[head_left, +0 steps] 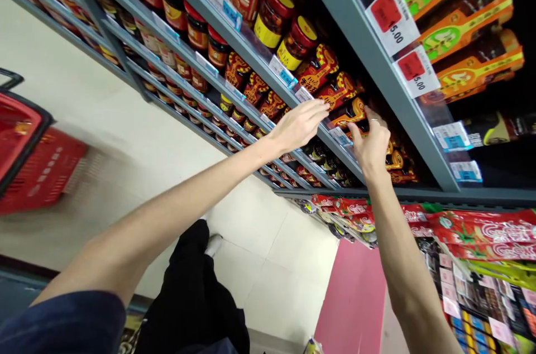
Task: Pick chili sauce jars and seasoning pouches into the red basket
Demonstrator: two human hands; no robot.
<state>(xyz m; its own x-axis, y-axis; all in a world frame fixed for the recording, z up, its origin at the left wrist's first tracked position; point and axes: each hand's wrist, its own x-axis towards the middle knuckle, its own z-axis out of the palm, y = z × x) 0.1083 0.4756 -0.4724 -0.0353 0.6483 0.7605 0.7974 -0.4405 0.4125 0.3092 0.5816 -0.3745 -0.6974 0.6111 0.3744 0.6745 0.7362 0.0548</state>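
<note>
Both my arms reach up to a grey shop shelf (368,36) stocked with sauce jars. My left hand (299,125) is stretched out with fingers extended, its tips at the shelf edge by a red and gold jar (335,94). My right hand (371,144) reaches into the same row, its fingers curled against an orange and black jar (352,114); whether it grips the jar is hidden. A ring shows on one right finger.
Rows of red-lidded jars (288,13) fill the shelves to the left. Orange bottles (460,30) and price tags (391,19) sit on the upper shelf. Red snack packets (473,228) lie below. A blurred red basket (33,164) is at the left over a pale tiled floor (268,264).
</note>
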